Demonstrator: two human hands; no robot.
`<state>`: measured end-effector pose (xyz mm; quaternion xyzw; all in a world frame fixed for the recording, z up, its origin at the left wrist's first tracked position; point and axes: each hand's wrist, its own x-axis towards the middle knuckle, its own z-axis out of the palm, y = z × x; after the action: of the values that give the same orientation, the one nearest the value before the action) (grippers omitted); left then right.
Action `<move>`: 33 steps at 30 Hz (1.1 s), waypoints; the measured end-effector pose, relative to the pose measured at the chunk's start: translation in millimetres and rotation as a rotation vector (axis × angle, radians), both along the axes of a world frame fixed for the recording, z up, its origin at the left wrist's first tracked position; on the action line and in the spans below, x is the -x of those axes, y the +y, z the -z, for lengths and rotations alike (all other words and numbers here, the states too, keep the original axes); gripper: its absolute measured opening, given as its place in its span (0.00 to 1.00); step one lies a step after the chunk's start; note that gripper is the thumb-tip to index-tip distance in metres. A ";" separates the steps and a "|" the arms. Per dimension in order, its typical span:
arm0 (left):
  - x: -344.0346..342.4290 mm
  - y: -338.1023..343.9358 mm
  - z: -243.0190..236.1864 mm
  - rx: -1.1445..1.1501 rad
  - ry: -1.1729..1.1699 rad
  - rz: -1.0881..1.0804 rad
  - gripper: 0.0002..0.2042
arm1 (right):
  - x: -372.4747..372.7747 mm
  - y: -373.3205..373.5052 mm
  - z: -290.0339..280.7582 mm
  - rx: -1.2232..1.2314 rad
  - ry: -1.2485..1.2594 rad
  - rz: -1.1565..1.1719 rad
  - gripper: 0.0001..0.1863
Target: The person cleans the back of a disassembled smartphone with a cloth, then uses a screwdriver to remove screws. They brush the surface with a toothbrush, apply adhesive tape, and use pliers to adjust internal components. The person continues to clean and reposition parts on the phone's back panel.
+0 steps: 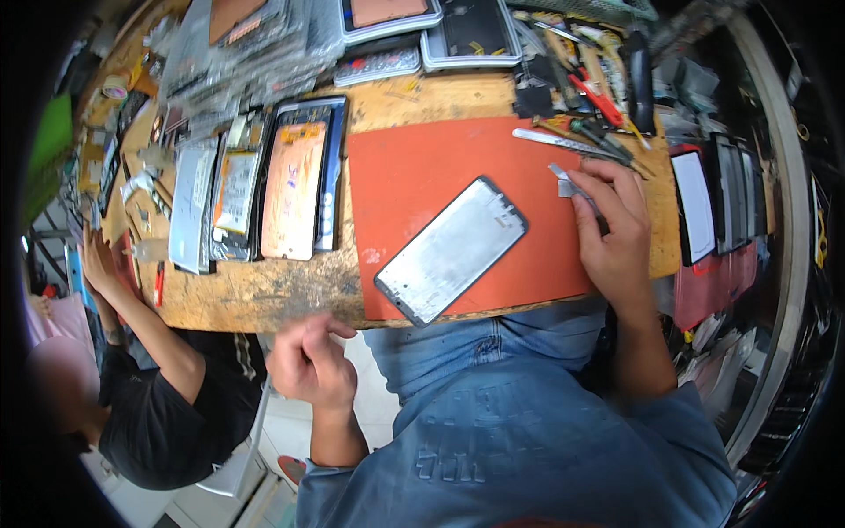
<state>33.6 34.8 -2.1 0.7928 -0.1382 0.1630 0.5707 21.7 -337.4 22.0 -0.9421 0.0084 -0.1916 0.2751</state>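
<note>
Head view: left hand (312,359), lower left of centre, curled into a loose fist; silvery phone panel (453,251), centre, aslant on orange mat (537,264); right hand (619,233), right of centre, pinching small grey piece (565,187).

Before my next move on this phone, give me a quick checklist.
1. Phone fully on the red mat: not ok, one end pokes past the near edge.
2. Small grey piece gripped: ok, pinched in the right hand.
3. Left hand empty: cannot tell, fingers curled and blurred.
4. Slim silver tool within reach: ok, just beyond the right hand.
5. Phone's tiny screws: cannot tell, too small.
</note>
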 end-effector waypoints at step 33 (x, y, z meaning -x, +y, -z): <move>-205.7 174.3 -324.6 -0.622 -1.033 -0.832 0.11 | -15.7 69.1 -42.4 -0.024 -0.005 -0.397 0.39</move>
<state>239.3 209.1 322.4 0.7274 -0.1171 0.6723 0.0722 37.4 -268.3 64.4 -0.9214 -0.1759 -0.1360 0.3186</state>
